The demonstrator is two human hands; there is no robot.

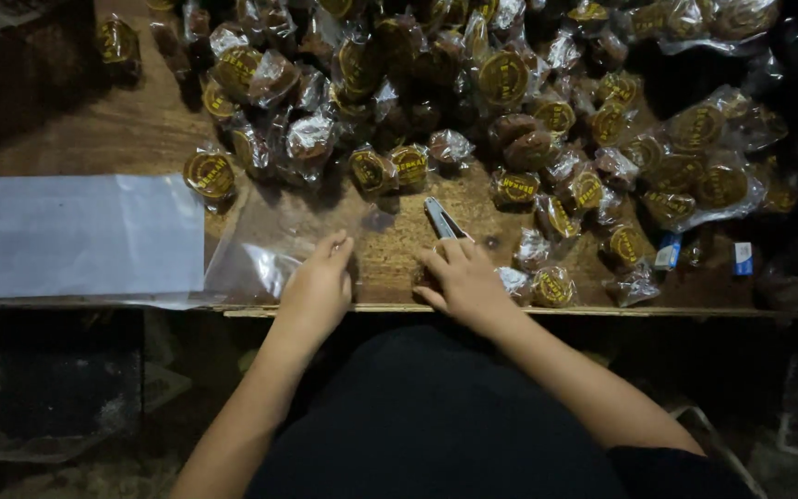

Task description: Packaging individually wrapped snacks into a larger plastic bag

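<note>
Left hand point(318, 286) on clear bag point(265, 249), wooden table point(140, 129), dim room.

Dim overall, lit from above and slightly left. Brightest on the flat stack of clear plastic sheets point(80, 236), nearly washed out to pale grey-white. Small glints of glare scattered over the pile of wrapped cakes point(473, 92). Deep shadow under the wooden table point(390, 268) edge and across the lower third, detail lost in black. Corners darkened. Slightly soft and grainy throughout, edges mildly curved outward.
</note>
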